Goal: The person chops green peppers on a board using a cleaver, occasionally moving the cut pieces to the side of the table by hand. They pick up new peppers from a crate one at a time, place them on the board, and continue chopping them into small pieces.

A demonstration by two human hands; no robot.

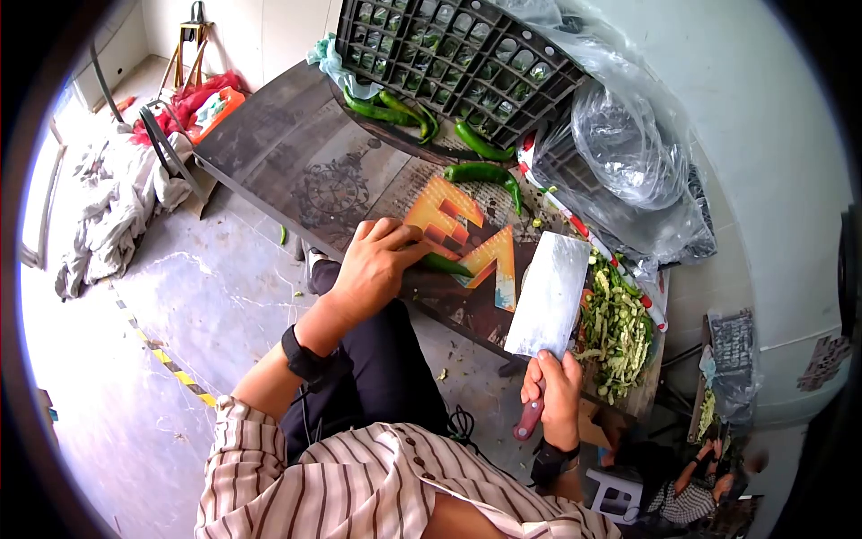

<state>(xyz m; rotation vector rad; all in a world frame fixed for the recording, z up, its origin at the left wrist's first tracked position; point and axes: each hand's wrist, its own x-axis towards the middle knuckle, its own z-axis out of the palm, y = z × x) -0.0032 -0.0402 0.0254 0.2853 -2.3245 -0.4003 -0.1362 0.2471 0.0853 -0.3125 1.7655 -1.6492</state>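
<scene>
Green is what fills my feed: one long green pepper (444, 264) lies on the dark table (269, 135), near its front edge and across the orange letters (449, 220) printed on the top. It is slim, glossy and deep green, and it tapers to a point that pokes out to the right from under the fingers. The rest of it is covered, so I cannot see its stem end.

The left hand (377, 265) is pressed down over the pepper with the fingers curled on top of it, pinning it to the table. A black band sits on that wrist.

The right hand (557, 395) is wrapped tight around the red handle (528, 420) of a cleaver (548, 296). Its broad, pale steel blade stands up just right of the pepper's tip and does not touch it.

Just beyond the blade, a heap of chopped pepper (618, 328) in thin, pale green strips lies along the right end of the table. Further back there are several whole peppers (485, 172), curved and shiny, beside a black plastic crate (458, 54) and a clear plastic bag (628, 144). A crumpled white cloth (108, 207) lies on the floor to the left. Another person (691, 494) sits low at the lower right.
</scene>
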